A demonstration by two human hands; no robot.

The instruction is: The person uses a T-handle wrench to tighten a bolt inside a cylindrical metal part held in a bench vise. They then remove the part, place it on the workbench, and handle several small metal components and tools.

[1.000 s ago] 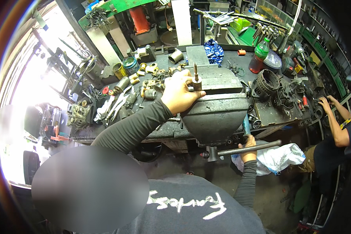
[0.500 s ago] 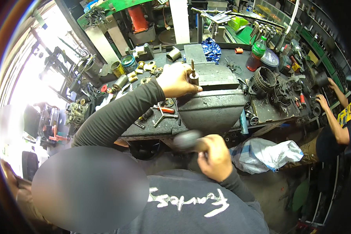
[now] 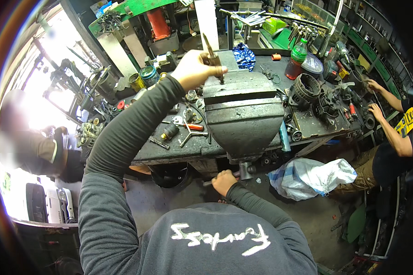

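My left hand [image 3: 197, 68] is closed round a stepped metal shaft [image 3: 208, 43] with a narrow upper end, holding it tilted just above the back of a large bench vise [image 3: 245, 121]. The fingers hide the middle of the shaft. Low down in front of the bench, my right hand [image 3: 225, 182] is wrapped round the handle of what looks like a hammer. Its grey metal head [image 3: 248, 170] shows right of the hand, under the vise, and the handle's end sticks out to the left. A dark gap runs between the vise jaws.
Left of the vise lie a three-armed wrench [image 3: 191, 133], a black socket-like part [image 3: 170, 131] and small metal parts. To the right are round motor housings [image 3: 306, 89], a green-capped bottle [image 3: 297, 59] and a white sack [image 3: 309, 178]. A co-worker's hands [image 3: 376, 110] are at the bench's right end.
My left hand has lifted the shaft up from the vise and tilted it. My right hand has moved left, and the hammer head now lies to its right. A person shows at far left.
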